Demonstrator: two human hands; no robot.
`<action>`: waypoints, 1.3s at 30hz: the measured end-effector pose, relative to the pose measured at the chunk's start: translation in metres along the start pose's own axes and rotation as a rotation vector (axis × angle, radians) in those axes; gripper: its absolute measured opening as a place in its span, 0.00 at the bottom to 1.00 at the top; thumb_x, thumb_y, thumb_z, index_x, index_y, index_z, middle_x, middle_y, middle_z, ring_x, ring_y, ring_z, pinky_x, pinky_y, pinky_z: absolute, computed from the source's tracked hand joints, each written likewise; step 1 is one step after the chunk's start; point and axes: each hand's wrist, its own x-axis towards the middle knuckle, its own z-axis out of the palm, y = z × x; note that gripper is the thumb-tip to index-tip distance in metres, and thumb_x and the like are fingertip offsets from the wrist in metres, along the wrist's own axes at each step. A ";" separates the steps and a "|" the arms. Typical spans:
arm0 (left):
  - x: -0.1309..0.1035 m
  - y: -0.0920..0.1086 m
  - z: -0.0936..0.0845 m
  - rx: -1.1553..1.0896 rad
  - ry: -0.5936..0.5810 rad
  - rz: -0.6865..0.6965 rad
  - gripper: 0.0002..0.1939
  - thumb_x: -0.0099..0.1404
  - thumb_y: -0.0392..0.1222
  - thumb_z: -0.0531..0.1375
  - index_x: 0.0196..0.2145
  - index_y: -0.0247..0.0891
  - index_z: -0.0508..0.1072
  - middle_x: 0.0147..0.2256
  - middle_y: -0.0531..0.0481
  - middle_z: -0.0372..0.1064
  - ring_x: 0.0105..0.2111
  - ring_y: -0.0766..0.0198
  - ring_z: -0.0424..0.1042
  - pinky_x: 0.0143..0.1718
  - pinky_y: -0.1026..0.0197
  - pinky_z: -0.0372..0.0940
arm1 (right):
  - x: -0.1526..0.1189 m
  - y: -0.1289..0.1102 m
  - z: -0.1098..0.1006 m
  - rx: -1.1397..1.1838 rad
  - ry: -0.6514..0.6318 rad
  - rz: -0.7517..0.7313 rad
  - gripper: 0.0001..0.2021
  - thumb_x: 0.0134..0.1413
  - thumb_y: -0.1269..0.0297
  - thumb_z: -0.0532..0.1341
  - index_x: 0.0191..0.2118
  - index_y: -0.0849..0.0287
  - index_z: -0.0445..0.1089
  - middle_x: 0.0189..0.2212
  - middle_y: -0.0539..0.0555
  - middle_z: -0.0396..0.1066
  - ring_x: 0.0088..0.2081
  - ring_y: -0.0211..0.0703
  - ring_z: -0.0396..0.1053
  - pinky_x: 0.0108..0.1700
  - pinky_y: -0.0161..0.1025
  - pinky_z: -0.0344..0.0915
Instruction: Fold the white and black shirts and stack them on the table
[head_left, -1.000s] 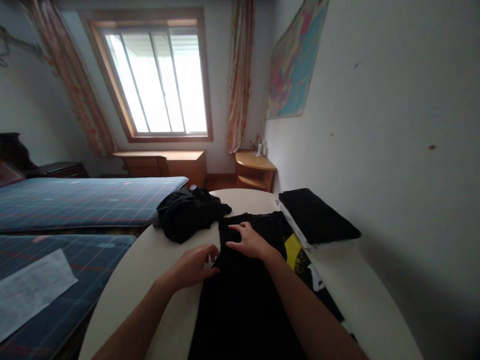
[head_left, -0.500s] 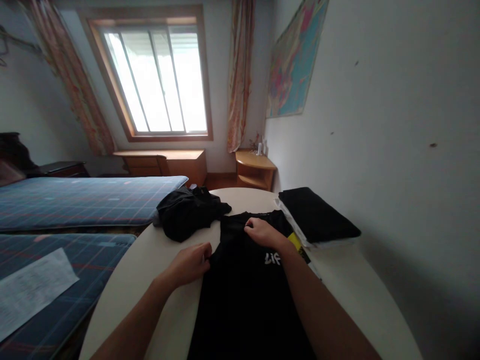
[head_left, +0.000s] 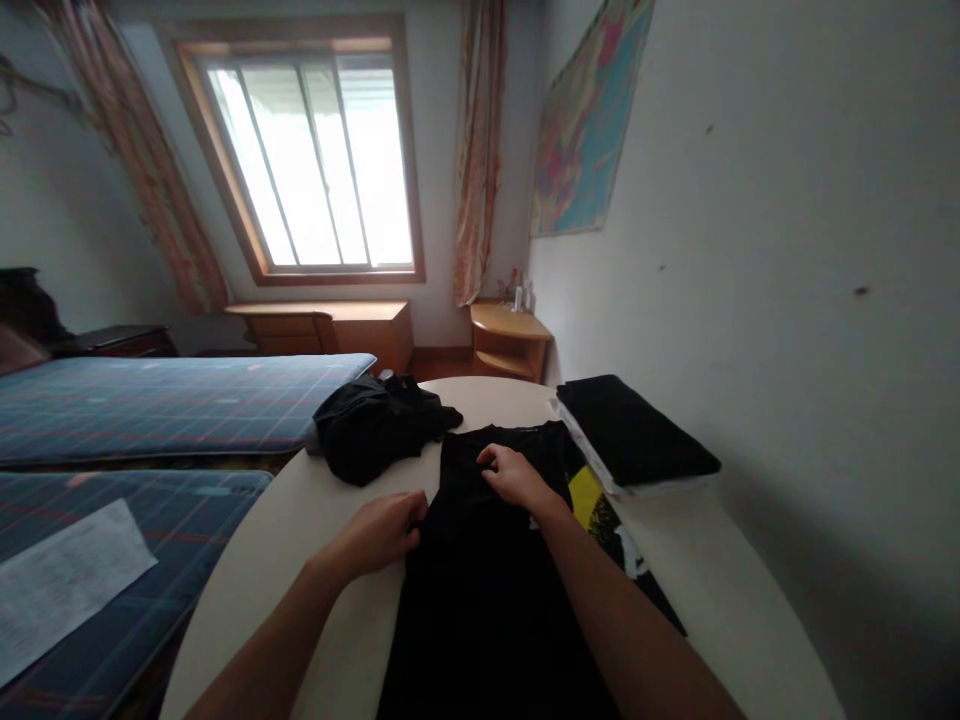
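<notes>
A black T-shirt (head_left: 487, 620) lies lengthwise on the round pale table (head_left: 247, 580), its collar at the far end. White lettering on its front is mostly covered by my right forearm. Yellow and white print shows along the shirt's right side. My left hand (head_left: 384, 532) is closed on the shirt's left edge, fingertips pinched at the cloth. Over the upper part of the shirt, just below the collar, my right hand (head_left: 514, 475) has thumb and forefinger apart, with no cloth visible between them.
A crumpled black garment (head_left: 375, 425) sits at the table's far left. Folded black clothing (head_left: 637, 430) with a white layer beneath lies at the right, near the wall. Plaid mattresses (head_left: 172, 405) stand to the left, one with a paper sheet (head_left: 71, 585) on it.
My right hand has moved slightly left and its fingers have parted, letting go of the cloth. More yellow and white print now shows on the right. My left hand has barely moved.
</notes>
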 end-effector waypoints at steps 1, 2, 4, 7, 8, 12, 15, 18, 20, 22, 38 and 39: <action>0.000 0.000 -0.001 -0.007 -0.012 0.011 0.07 0.52 0.34 0.54 0.31 0.41 0.65 0.29 0.55 0.68 0.27 0.64 0.64 0.28 0.63 0.51 | 0.000 0.000 0.000 -0.002 0.009 0.012 0.14 0.55 0.70 0.60 0.47 0.54 0.72 0.42 0.55 0.76 0.44 0.46 0.73 0.44 0.38 0.64; -0.001 0.001 -0.002 -0.014 -0.023 0.021 0.07 0.52 0.34 0.54 0.31 0.41 0.66 0.29 0.55 0.68 0.27 0.64 0.64 0.28 0.63 0.51 | 0.000 0.000 0.000 -0.006 0.017 0.027 0.14 0.55 0.70 0.59 0.47 0.54 0.72 0.42 0.56 0.76 0.44 0.47 0.73 0.44 0.38 0.64; -0.002 0.002 -0.003 -0.019 -0.030 0.022 0.08 0.52 0.33 0.54 0.32 0.41 0.66 0.29 0.55 0.68 0.28 0.64 0.64 0.28 0.63 0.52 | 0.000 -0.002 0.000 -0.015 0.027 0.052 0.15 0.56 0.68 0.59 0.50 0.56 0.70 0.42 0.58 0.76 0.43 0.49 0.74 0.44 0.40 0.64; -0.002 0.003 -0.004 -0.013 -0.032 0.015 0.09 0.53 0.33 0.54 0.33 0.42 0.67 0.30 0.54 0.69 0.29 0.64 0.65 0.29 0.63 0.53 | 0.005 -0.008 0.003 -0.041 0.032 0.063 0.19 0.57 0.60 0.60 0.53 0.58 0.67 0.45 0.60 0.75 0.44 0.51 0.74 0.45 0.43 0.65; -0.002 0.003 -0.004 -0.014 -0.029 0.016 0.09 0.53 0.33 0.54 0.33 0.42 0.67 0.30 0.54 0.69 0.29 0.63 0.66 0.30 0.63 0.53 | 0.009 -0.012 0.005 -0.057 0.034 0.066 0.19 0.58 0.57 0.60 0.54 0.58 0.67 0.47 0.61 0.75 0.46 0.52 0.73 0.46 0.44 0.65; -0.002 0.002 -0.002 -0.023 -0.018 0.038 0.11 0.53 0.32 0.53 0.34 0.42 0.67 0.32 0.54 0.70 0.31 0.63 0.67 0.31 0.63 0.55 | 0.033 -0.032 0.010 -0.112 0.037 0.075 0.20 0.58 0.48 0.59 0.48 0.56 0.73 0.50 0.62 0.74 0.51 0.57 0.71 0.50 0.49 0.64; -0.001 0.001 -0.001 -0.020 -0.019 0.043 0.12 0.53 0.31 0.53 0.34 0.42 0.68 0.34 0.53 0.70 0.31 0.63 0.67 0.31 0.63 0.55 | 0.053 -0.048 0.016 -0.136 0.043 0.082 0.23 0.55 0.41 0.60 0.43 0.56 0.75 0.50 0.64 0.75 0.54 0.61 0.69 0.53 0.54 0.62; -0.001 0.000 -0.001 -0.018 -0.024 0.042 0.12 0.53 0.31 0.53 0.34 0.42 0.68 0.34 0.53 0.70 0.31 0.63 0.67 0.31 0.63 0.56 | 0.070 -0.060 0.023 -0.159 0.044 0.119 0.26 0.52 0.39 0.62 0.42 0.58 0.77 0.50 0.67 0.75 0.54 0.64 0.69 0.55 0.58 0.59; 0.000 0.000 -0.001 -0.019 -0.026 0.039 0.11 0.53 0.31 0.53 0.34 0.42 0.68 0.34 0.53 0.70 0.31 0.63 0.67 0.31 0.63 0.55 | 0.078 -0.063 0.029 -0.150 0.040 0.130 0.21 0.54 0.45 0.63 0.41 0.59 0.77 0.49 0.66 0.75 0.54 0.63 0.69 0.56 0.58 0.59; 0.000 0.001 -0.002 -0.016 -0.027 0.035 0.11 0.53 0.32 0.53 0.33 0.42 0.68 0.34 0.53 0.71 0.31 0.62 0.68 0.30 0.62 0.55 | 0.086 -0.063 0.032 -0.117 0.037 0.126 0.17 0.58 0.51 0.61 0.41 0.58 0.78 0.47 0.65 0.77 0.52 0.60 0.72 0.53 0.53 0.62; 0.000 0.007 -0.003 0.045 -0.005 -0.012 0.04 0.64 0.42 0.56 0.35 0.43 0.71 0.34 0.51 0.74 0.33 0.59 0.72 0.32 0.62 0.57 | 0.081 -0.039 0.040 -0.050 0.066 -0.096 0.21 0.57 0.66 0.62 0.57 0.52 0.65 0.44 0.53 0.76 0.47 0.45 0.73 0.47 0.37 0.63; 0.001 0.009 -0.002 0.061 0.008 -0.037 0.09 0.67 0.45 0.54 0.33 0.43 0.71 0.34 0.50 0.74 0.33 0.59 0.73 0.32 0.61 0.58 | 0.079 -0.039 0.039 -0.066 0.071 -0.114 0.20 0.57 0.68 0.62 0.56 0.51 0.66 0.44 0.53 0.76 0.47 0.44 0.73 0.48 0.37 0.63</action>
